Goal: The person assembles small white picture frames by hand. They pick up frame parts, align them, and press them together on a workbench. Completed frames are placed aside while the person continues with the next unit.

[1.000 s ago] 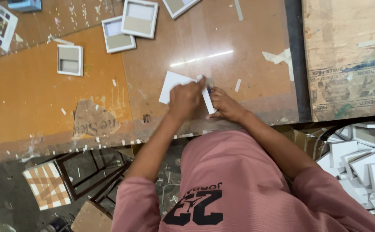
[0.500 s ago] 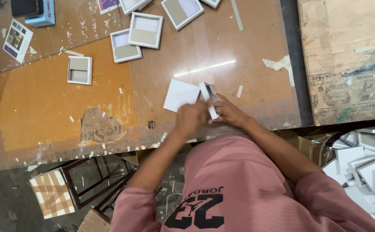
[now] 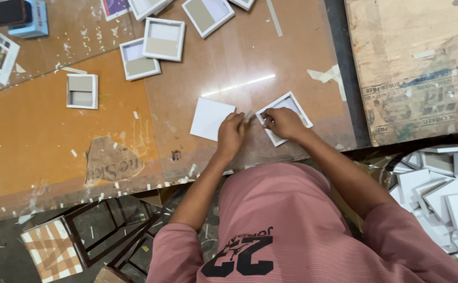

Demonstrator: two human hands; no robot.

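A small white picture frame (image 3: 293,102) lies flat on the brown worktable (image 3: 197,78), near its front edge. My right hand (image 3: 284,122) rests on the frame's near side, fingers pressed on its rim. My left hand (image 3: 232,134) is just left of it, fingers curled. A small pale scrap (image 3: 249,116) shows at its fingertips, and I cannot tell whether they grip it. A white square card (image 3: 210,118) lies flat against the left hand's far side.
Several more white frames (image 3: 163,39) lie across the table's far side, and a blue box (image 3: 29,18) stands at the far left. A cardboard sheet (image 3: 417,63) covers the right. White frames (image 3: 444,194) are piled at lower right. Dark frames (image 3: 103,230) lean under the table.
The white frame was held up on edge between both hands and now lies flat on the table. My hands have moved slightly apart, and the view has shifted so more of the far table shows.
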